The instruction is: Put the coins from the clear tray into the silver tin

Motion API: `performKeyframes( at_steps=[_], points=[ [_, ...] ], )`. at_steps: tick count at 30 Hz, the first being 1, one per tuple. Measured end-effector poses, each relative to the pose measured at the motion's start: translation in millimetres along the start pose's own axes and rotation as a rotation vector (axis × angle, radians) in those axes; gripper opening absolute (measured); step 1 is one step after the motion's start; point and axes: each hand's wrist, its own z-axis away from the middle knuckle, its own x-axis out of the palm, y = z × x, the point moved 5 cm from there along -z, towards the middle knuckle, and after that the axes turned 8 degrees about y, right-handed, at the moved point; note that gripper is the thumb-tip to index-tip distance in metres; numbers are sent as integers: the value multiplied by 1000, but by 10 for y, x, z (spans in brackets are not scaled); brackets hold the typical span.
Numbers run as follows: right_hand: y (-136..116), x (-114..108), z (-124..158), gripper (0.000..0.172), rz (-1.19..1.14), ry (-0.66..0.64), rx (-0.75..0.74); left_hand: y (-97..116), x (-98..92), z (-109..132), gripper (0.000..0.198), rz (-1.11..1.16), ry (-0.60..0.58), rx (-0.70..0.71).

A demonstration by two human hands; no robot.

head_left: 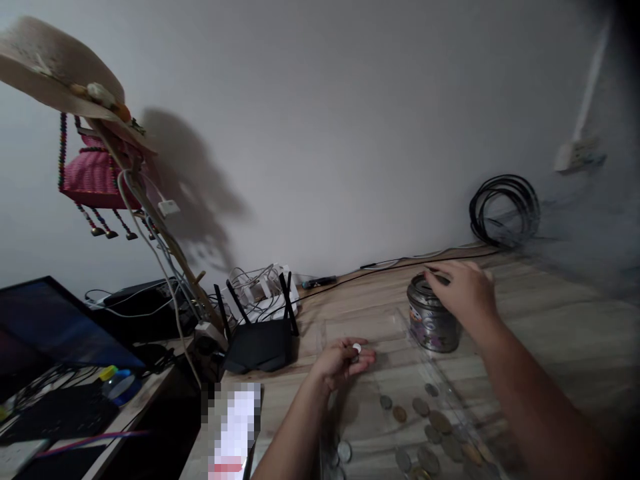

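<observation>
My left hand (346, 361) is palm up over a clear plastic tray (363, 325), its fingers curled round coins (357, 349). My right hand (465, 291) is above the top of a round metal tin (434, 323) with a printed pattern, fingertips pinched over its lid; a small dark edge shows at the fingertips, too small to name. Several loose coins (421, 407), silver and brownish, lie in the clear tray at the lower right.
A black router (260, 345) with upright antennas stands left of my left hand, with white cables behind. A blurred-out bright screen (235, 427) lies at the front edge. Coiled black cable (504, 212) leans on the wall. A monitor (55, 333) is far left.
</observation>
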Motion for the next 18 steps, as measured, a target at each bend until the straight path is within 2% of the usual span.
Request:
performKeyframes(
  at_steps=[2,3,4,6,8,9,11,13,15,16,18],
  points=[
    [-260,-18,79,28,-146,44,-58,3,-12,-5,32,5,11,12],
    [-405,35,152,28,-227,-14,-89,7,-13,-6,36,9,12,20],
    [-556,128,251,27,-302,-127,-128,12,-10,-4,39,12,8,26],
    [-837,383,527,24,-415,-438,-215,25,4,6,44,20,-2,37],
    [-1018,632,835,20,-472,-717,-267,41,19,18,42,31,-7,48],
    [-1065,733,961,19,-487,-806,-270,45,26,24,40,38,-10,47],
    [-1098,871,1121,19,-521,-901,-233,45,41,29,36,52,-27,33],
    [-1103,910,1163,20,-562,-943,-200,32,53,26,34,62,-62,5],
    [-1096,831,1074,20,-565,-899,-224,22,45,12,32,84,-80,-13],
    [-1073,748,971,20,-534,-809,-246,17,31,1,32,102,-73,-22],
    [-960,515,693,20,-417,-534,-277,6,-10,-24,34,143,-37,-41]
  ],
)
